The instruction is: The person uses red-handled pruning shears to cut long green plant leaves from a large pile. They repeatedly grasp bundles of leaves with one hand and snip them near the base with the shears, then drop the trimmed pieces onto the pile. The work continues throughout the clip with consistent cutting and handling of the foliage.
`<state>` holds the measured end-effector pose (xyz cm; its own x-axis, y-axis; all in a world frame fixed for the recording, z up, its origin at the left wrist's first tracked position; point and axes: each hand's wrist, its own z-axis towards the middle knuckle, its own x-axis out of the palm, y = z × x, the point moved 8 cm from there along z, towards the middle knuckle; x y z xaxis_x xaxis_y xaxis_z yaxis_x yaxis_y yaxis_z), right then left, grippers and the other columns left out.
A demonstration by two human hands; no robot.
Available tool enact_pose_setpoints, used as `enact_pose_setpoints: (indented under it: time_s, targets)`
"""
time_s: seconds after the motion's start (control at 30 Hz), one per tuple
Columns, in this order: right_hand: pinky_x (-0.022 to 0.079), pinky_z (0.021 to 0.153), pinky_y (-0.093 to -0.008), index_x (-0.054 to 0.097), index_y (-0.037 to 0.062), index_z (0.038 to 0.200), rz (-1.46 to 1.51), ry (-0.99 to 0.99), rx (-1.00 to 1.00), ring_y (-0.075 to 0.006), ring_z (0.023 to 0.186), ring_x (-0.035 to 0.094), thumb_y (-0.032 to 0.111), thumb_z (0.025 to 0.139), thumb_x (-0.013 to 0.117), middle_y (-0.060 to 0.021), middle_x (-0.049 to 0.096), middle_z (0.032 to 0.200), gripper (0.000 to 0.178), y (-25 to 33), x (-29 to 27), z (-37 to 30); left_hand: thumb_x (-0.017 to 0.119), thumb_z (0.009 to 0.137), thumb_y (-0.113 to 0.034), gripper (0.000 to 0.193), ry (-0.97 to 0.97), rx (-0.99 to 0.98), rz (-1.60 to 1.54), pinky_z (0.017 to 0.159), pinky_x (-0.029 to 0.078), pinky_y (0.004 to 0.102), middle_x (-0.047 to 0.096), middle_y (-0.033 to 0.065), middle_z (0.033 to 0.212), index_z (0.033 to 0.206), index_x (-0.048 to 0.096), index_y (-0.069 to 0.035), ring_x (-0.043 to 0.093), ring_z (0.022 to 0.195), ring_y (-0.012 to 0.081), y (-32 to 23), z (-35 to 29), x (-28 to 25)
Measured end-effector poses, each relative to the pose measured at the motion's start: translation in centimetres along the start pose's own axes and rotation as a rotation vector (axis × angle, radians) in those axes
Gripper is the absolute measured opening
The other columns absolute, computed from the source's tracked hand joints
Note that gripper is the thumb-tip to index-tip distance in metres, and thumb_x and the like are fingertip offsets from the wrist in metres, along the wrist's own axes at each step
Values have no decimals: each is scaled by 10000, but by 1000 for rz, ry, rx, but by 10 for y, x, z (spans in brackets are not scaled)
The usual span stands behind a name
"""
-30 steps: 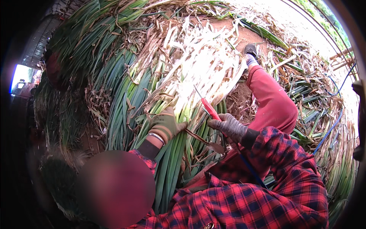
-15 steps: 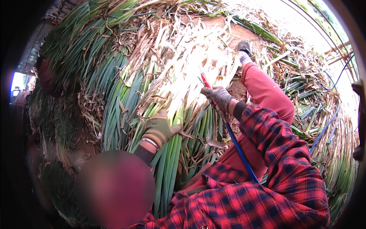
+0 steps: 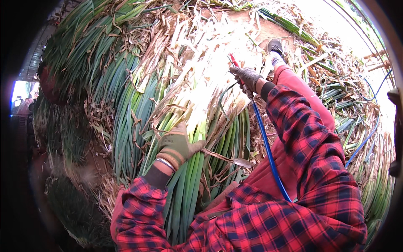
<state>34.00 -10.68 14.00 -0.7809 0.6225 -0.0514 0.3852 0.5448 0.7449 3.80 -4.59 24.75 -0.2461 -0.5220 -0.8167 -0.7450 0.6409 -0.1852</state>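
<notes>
1. The left hand (image 3: 175,146) holds a green stalk bunch (image 3: 184,189), thumb across it.
2. The right hand (image 3: 247,79) grips a red tool (image 3: 234,61) with a blue hose (image 3: 266,145).
3. The bunch lies before the person's lap.

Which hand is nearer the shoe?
Right: the right hand holds the red tool below and left of the shoe; the left hand is farther that way, on green leaves.
</notes>
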Motion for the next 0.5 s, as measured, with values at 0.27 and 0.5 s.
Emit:
enact_pose_setpoints:
  time_s: [0.27, 0.5]
  targets:
    - [380, 359, -302, 540, 61, 734, -113, 68, -98, -146, 392, 456, 449, 826, 671, -30, 482, 555, 421, -3, 2, -48, 694, 636, -650, 959, 127, 178, -4, 882, 478, 417, 599, 307, 1094, 1185, 500, 112, 609, 1014, 398, 3, 6, -13]
    - [418, 380, -240, 574, 50, 883, -161, 158, -16, -93, 416, 485, 478, 837, 663, 4, 516, 608, 440, -23, -6, -108, 595, 744, -711, 729, 356, 135, 45, 751, 513, 348, 671, 175, 767, 856, 686, 3, 654, 751, 224, 2, 66, -47]
